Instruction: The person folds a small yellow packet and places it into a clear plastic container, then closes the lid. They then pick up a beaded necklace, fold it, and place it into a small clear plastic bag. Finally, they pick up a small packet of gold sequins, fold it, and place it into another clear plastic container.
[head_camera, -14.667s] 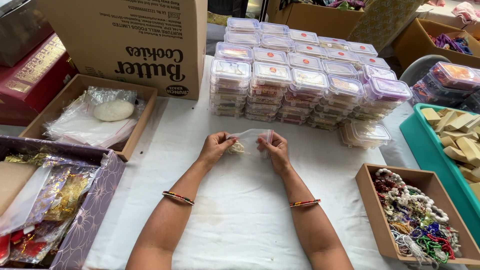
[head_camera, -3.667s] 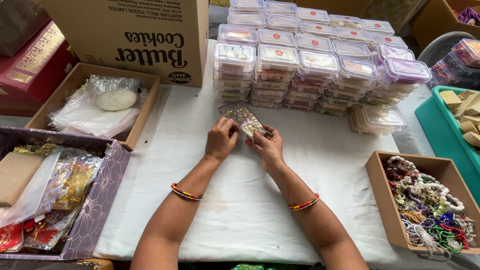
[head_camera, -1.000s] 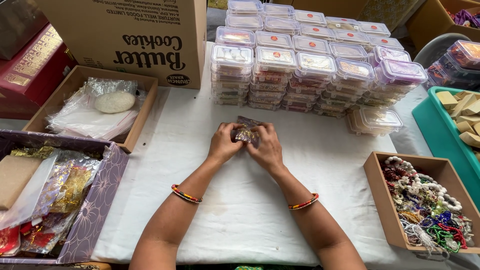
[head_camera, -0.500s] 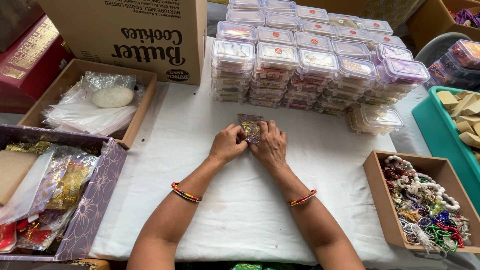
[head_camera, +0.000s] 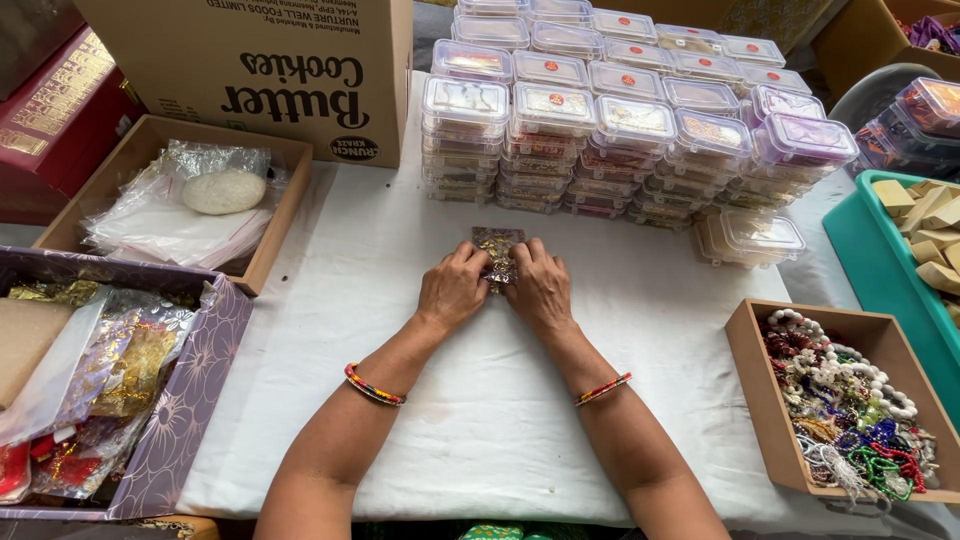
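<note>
Pressing a small glittery packet (head_camera: 497, 252) flat mid-table, the left hand (head_camera: 452, 291) and right hand (head_camera: 540, 290) pinch its edges, just before stacked clear lidded boxes (head_camera: 620, 130); sealing appears underway, calling for steady fingertip pressure.

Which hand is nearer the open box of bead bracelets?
Right. The right hand lies mid-table on the small packet, well left of the bead box; the left hand is further left still.
</note>
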